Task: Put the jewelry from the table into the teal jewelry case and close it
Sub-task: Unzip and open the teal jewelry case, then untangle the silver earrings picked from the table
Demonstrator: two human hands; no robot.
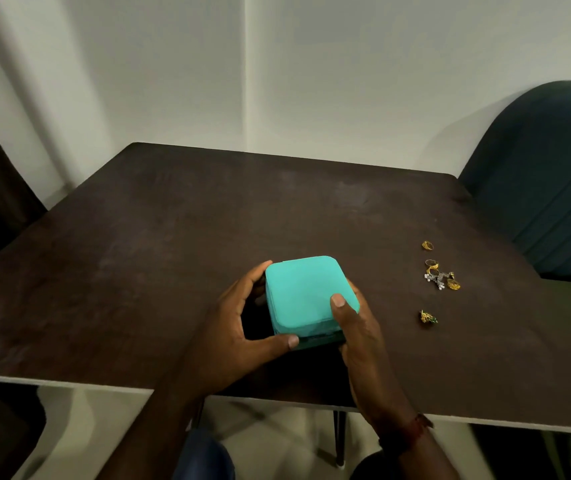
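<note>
Item 1, left hand (pixel 239 327): cupping the case's left side, fingers on the far left corner, thumb pressing the near front edge by the dark seam. It is grasping the case, serving as the brace.

Item 2, case (pixel 303 294): teal, lid down, sitting on the table (pixel 138 244) near its front edge, between both hands. It is probably being readied for opening; whether a zip or clasp runs along the seam cannot be told.

Item 3, right hand (pixel 353 327): wrapping the case's right side, thumb lying on the lid's near right corner. Also grasping the case.

Advice: the left hand should be pinning the base flat while the right lifts the lid, hinging it away from the jewelry.

Item 4, jewelry (pixel 441 277): gold rings and a silver cluster, lying loose on the table, well right of the case, none inside yet.
</note>
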